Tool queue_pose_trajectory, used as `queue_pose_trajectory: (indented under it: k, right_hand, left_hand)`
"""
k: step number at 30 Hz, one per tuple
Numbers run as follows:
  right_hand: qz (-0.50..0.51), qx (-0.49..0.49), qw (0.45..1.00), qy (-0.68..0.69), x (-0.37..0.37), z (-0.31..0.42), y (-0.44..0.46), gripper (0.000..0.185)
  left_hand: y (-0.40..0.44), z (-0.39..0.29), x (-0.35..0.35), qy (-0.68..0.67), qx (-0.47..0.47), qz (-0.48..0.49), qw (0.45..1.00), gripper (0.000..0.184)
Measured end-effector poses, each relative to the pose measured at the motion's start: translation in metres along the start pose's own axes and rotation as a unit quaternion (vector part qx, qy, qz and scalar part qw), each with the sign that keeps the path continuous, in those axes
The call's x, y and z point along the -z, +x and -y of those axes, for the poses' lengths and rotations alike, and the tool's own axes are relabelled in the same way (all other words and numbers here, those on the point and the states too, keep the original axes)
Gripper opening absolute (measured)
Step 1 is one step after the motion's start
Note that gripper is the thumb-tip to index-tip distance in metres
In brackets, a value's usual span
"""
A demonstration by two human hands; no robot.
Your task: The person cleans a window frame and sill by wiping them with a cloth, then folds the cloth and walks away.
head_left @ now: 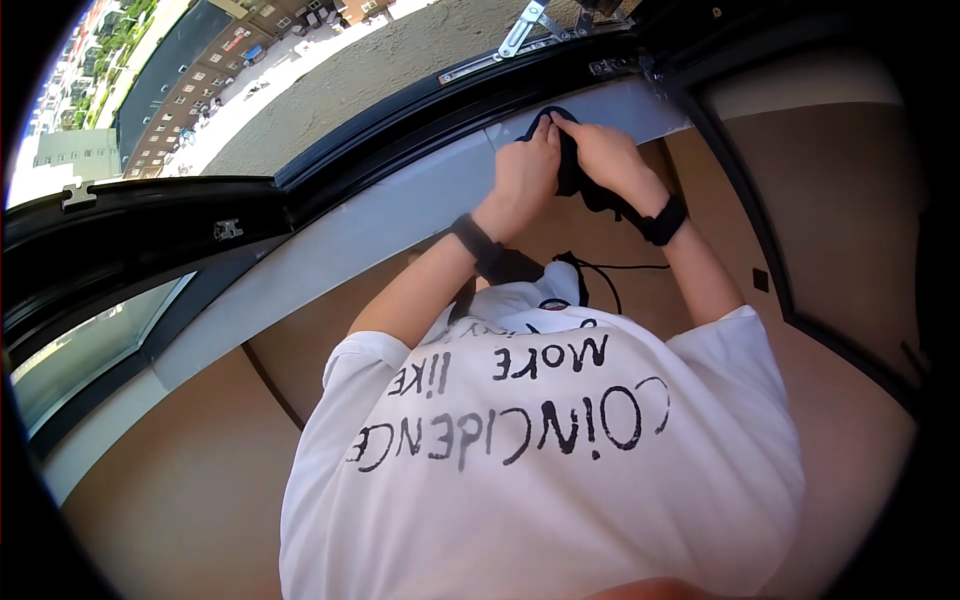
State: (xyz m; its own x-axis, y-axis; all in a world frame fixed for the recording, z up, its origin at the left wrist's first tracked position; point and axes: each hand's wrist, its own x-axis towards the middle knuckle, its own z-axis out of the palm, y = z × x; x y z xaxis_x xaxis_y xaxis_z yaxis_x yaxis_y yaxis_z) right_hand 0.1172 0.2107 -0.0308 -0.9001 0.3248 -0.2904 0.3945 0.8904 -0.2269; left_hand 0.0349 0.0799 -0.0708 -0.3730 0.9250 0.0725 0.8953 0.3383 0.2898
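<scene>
Pale sill [400,215] beside the black window frame [390,150] | left hand [525,172] and right hand [608,155] both gripping black cloth [569,175], sill's far right stretch | pressure best even, loose folds best gathered in!

A broad dark left band [476,243] encircles the wrist just behind the left hand [527,172]; a similar right band [665,220] lies just behind the right hand [606,155]. Farther back from both hands, a white short-sleeved T-shirt [540,530] bears uneven black lettering [620,417]: "COINCIDENCE," "MORE," "LIKE."
</scene>
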Motion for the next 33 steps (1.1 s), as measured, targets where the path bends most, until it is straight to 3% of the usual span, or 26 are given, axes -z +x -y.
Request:
queue_pose_trajectory:
  k: [5, 8, 12, 14, 16, 20, 21, 25, 28, 31, 33]
  right_hand:
    - [0.022, -0.003, 1.0, 0.016, -0.011, 0.005, -0.026, 0.057]
    - [-0.031, 0.015, 0.999, 0.026, -0.018, 0.0, -0.021, 0.055]
    - [-0.022, -0.003, 1.0, -0.011, -0.012, 0.004, -0.007, 0.044]
    - [-0.077, 0.016, 0.997, 0.011, -0.019, 0.001, -0.013, 0.042]
    - [-0.155, 0.056, 0.986, 0.034, -0.027, -0.01, -0.019, 0.041]
    - [-0.168, 0.038, 0.983, 0.067, -0.027, -0.017, -0.028, 0.038]
    - [-0.171, 0.043, 0.982, 0.061, -0.025, -0.017, -0.027, 0.039]
    - [-0.215, 0.09, 0.972, -0.005, -0.024, -0.019, -0.023, 0.049]
    - [-0.24, 0.112, 0.964, -0.017, -0.026, -0.022, -0.025, 0.049]
    - [-0.225, 0.104, 0.968, -0.039, -0.028, -0.026, -0.031, 0.051]
    - [-0.225, 0.087, 0.969, -0.044, -0.028, -0.026, -0.032, 0.054]
  left_hand:
    - [-0.023, -0.007, 0.012, -0.03, -0.001, 0.056, 0.998, 0.07]
    - [-0.025, -0.005, 0.012, -0.037, 0.0, 0.026, 0.999, 0.066]
    - [-0.009, 0.004, 0.009, -0.059, -0.001, 0.011, 0.998, 0.061]
    - [-0.011, 0.004, 0.01, -0.091, 0.002, 0.004, 0.996, 0.056]
    - [-0.014, 0.008, 0.016, -0.163, 0.018, -0.019, 0.986, 0.049]
    - [-0.013, 0.009, 0.029, -0.25, 0.116, -0.07, 0.959, 0.039]
    - [-0.009, 0.011, 0.021, -0.238, 0.138, -0.133, 0.952, 0.04]
    - [0.008, 0.016, 0.019, -0.188, 0.141, -0.016, 0.972, 0.03]
    - [0.016, 0.015, 0.028, -0.245, 0.166, 0.049, 0.954, 0.026]
    - [0.012, 0.011, 0.013, -0.249, 0.128, -0.091, 0.956, 0.023]
    - [0.011, 0.002, 0.006, -0.251, 0.121, -0.119, 0.953, 0.02]
